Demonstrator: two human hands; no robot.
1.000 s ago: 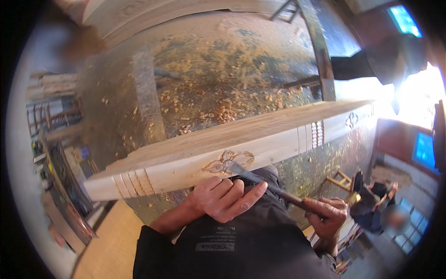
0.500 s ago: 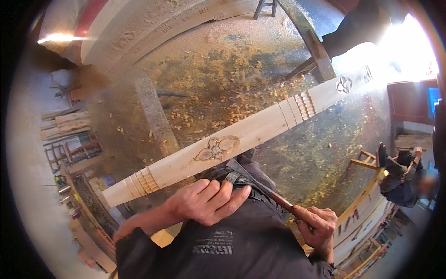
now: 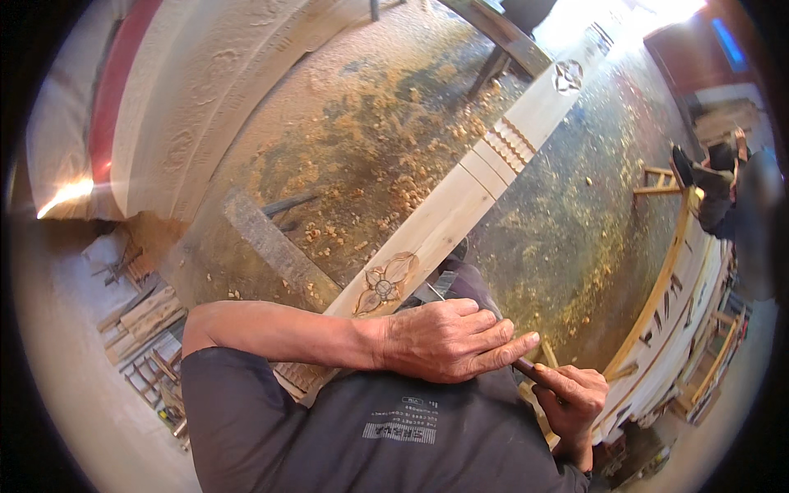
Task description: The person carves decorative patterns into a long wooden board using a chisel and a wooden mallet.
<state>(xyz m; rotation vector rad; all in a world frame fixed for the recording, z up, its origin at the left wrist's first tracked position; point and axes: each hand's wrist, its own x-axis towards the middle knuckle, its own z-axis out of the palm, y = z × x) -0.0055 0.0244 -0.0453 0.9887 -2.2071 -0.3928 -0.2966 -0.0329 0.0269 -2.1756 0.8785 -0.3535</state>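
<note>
A pale wooden board (image 3: 454, 200) with carved flowers and ribbed bands runs diagonally from beside my left forearm to the far right. My right hand (image 3: 573, 396) is closed round the brown handle (image 3: 526, 366) of a long chisel, at its end. Across the same tool lies my left hand (image 3: 448, 341), fingers curled over it and the index finger stretched toward the right hand. The palm hides most of the chisel's shaft. Near the board's closest flower (image 3: 383, 283), a bit of grey metal, seemingly the blade, shows beyond my left knuckles. My left forearm covers part of the board's near end.
Wood shavings (image 3: 337, 222) litter the floor. A large carved panel (image 3: 205, 107) stands at the upper left. At the far right a person (image 3: 723, 193) sits by a small wooden stool (image 3: 657, 181). Long boards (image 3: 670, 304) lie along the right; stacked timber (image 3: 144, 320) is at the left.
My left hand has slid right along the chisel, from the blade end toward the right hand. The view has turned, so the board looks steeper. My right hand keeps its grip.
</note>
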